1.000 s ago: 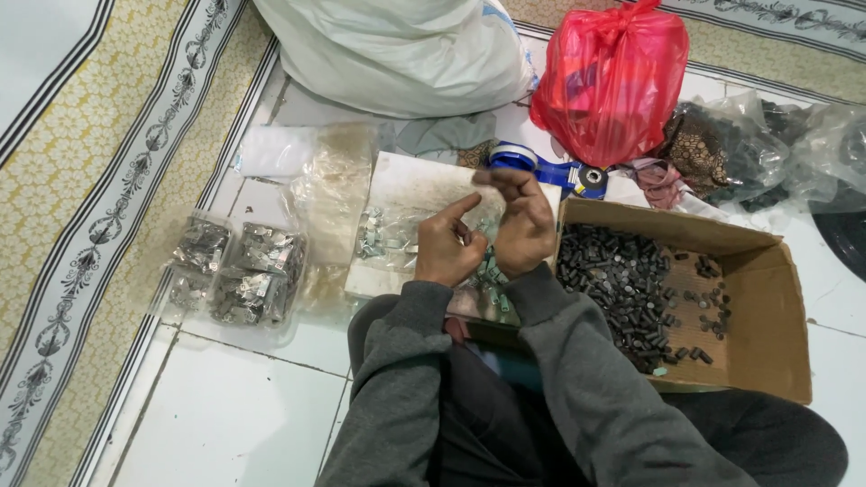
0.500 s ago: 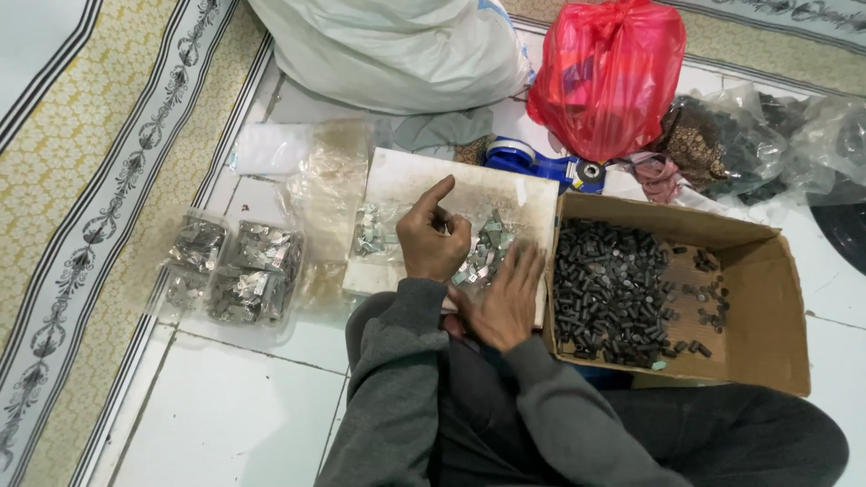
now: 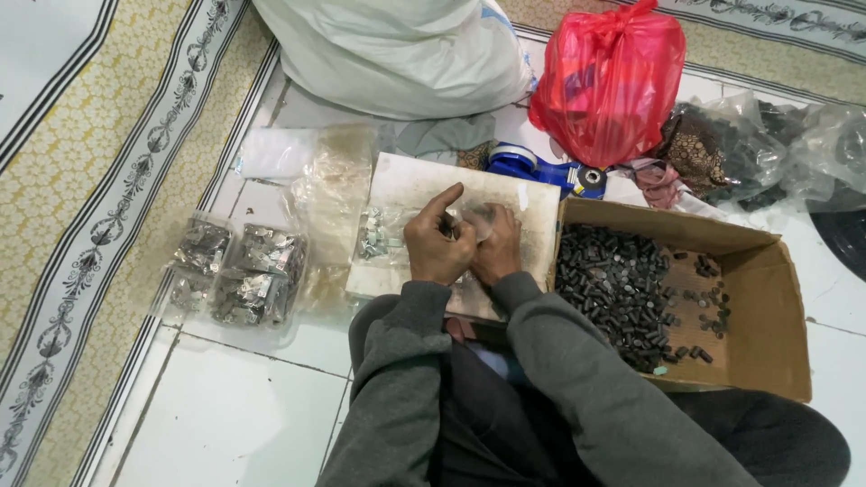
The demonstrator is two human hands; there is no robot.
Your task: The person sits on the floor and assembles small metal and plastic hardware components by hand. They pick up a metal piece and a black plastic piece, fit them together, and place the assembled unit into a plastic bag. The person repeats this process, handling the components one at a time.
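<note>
Your left hand and right hand met, touching, over the flat board in front of your lap. On the board, left of your hands, lay a small packet of parts. Right of the board stood the cardboard box with loose metal pieces in it. Filled packets lay on the floor to your left. Behind the board sat a large sack, with a tied plastic bag on its right.

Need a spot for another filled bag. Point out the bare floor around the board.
Bare tile lies in front of the filled packets, left of the left hand. A narrower strip runs right of the cardboard box. Behind the white board it is crowded: white sack, red bag, tape dispenser.
</note>
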